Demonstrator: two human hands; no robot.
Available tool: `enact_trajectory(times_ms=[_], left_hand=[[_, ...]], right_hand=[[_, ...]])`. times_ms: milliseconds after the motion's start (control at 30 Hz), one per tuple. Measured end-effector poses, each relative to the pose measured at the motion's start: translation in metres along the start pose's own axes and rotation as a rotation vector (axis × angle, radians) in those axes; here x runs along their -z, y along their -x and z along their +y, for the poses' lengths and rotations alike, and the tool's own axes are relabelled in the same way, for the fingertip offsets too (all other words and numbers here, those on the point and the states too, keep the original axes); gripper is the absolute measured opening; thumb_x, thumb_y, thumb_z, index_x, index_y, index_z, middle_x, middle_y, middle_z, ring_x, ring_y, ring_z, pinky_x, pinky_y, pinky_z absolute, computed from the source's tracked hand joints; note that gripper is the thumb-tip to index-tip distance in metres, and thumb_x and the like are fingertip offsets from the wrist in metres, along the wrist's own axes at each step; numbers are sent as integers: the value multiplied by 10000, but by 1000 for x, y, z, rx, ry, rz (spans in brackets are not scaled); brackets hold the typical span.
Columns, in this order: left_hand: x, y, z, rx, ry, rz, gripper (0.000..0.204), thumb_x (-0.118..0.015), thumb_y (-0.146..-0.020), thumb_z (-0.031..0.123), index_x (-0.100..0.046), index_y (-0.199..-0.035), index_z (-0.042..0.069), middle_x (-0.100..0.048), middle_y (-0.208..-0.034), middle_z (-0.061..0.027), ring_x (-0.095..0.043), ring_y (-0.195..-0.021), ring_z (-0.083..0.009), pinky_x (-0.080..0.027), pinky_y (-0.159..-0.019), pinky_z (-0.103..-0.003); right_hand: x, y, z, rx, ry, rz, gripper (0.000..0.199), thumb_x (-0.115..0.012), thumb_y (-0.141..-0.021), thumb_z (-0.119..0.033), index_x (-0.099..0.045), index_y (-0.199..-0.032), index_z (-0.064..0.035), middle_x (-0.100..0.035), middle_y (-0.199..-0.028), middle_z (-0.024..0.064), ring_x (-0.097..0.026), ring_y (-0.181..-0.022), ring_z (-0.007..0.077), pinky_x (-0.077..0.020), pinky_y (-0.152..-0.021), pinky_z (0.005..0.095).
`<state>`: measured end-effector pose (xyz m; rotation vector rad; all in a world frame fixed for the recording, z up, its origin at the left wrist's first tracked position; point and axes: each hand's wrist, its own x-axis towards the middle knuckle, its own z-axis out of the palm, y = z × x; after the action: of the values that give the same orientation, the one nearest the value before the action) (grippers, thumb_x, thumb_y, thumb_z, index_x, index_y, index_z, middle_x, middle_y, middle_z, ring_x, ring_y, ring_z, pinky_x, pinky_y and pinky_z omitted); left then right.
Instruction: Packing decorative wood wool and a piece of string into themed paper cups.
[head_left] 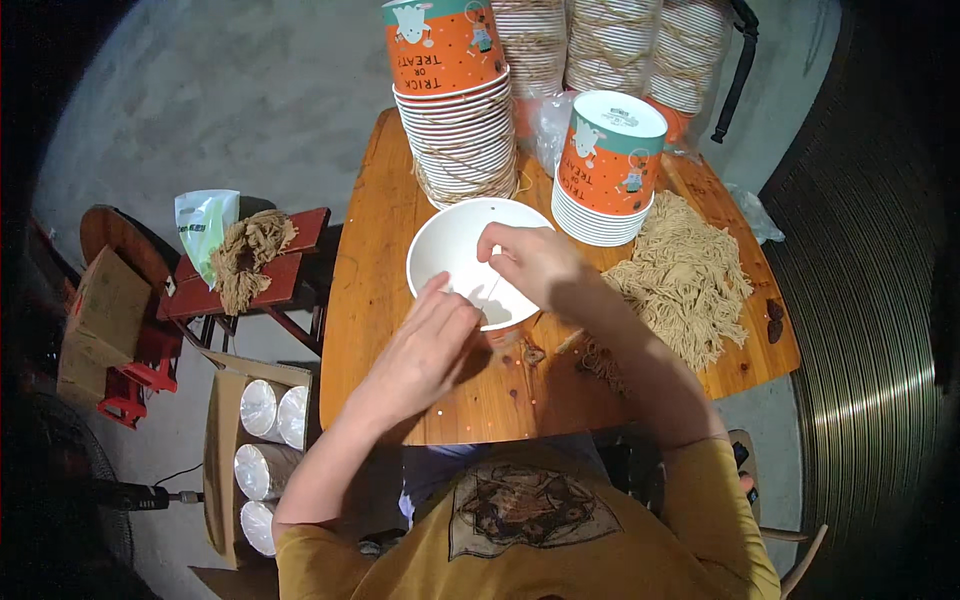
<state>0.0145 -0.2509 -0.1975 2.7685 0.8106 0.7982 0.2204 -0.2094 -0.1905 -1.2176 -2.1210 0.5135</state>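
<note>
A white-lined paper bucket [440,235] stands on the wooden table in front of me, mouth up. My left hand [425,350] is at its near left rim, fingers curled over the edge and gripping the wall. Over the mouth, my right hand [540,265] is closed in a pinch, its fingertips inside the rim. A faint thin line shows below those fingertips, too fine to name. Right of the bucket lies a heap of beige cords [690,275]. Behind it, a short stack of orange and teal buckets [610,165] stands upside down.
A tall stack of nested buckets [455,130] with cords stands at the back left of the table [365,330]. More stacks [610,45] rise behind. On the left, a red bench [190,295] holds a cord bundle [250,255]; below it, a carton [220,440] holds wrapped stacks.
</note>
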Motion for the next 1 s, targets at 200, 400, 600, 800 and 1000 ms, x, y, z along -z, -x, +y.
enact_trajectory(times_ms=[200,400,600,800,1000], left_hand=[[32,20,-35,52,-200,-60,308,-536,-673,-121,-500,-922,58,-533,-1073,-107,-438,-1232,-302,-217,-1088,-526],[36,21,-76,91,-134,59,222,-542,-723,-136,-490,-845,43,-487,-1268,-131,-332,-1321,-373,-407,-1014,-443],[33,21,-104,108,-127,77,165,-616,-742,-71,-509,-810,35,-450,-1354,-119,-306,-1342,-349,-449,-992,-407],[37,21,-100,146,-137,68,154,-600,-755,-75,-544,-852,32,-456,-1352,-114,-312,-1343,-340,-442,-992,-387],[47,7,-35,299,270,567,206,-461,-858,-90,-586,-993,2,-530,-1194,-143,-521,-1103,-207,-457,-897,-300]], right_hand=[[35,0,18,-262,-987,-260,169,-524,-912,-134,-563,-1038,-28,-468,-682,-49,-330,-507,9,-258,-443,161],[44,27,61,-279,-1748,-38,237,-510,-932,-115,-525,-1151,-24,-532,-752,-10,-407,-543,33,-334,-463,155],[42,67,90,-136,-2059,301,254,-465,-936,-64,-518,-1184,-49,-644,-1053,89,-654,-893,197,-559,-697,284],[37,100,75,-45,-2023,338,314,-416,-931,-35,-424,-1245,-33,-565,-1213,142,-597,-1064,251,-530,-879,362],[18,90,18,-158,-1232,291,147,-528,-938,-156,-554,-1020,-37,-648,-995,101,-617,-932,163,-514,-779,283]])
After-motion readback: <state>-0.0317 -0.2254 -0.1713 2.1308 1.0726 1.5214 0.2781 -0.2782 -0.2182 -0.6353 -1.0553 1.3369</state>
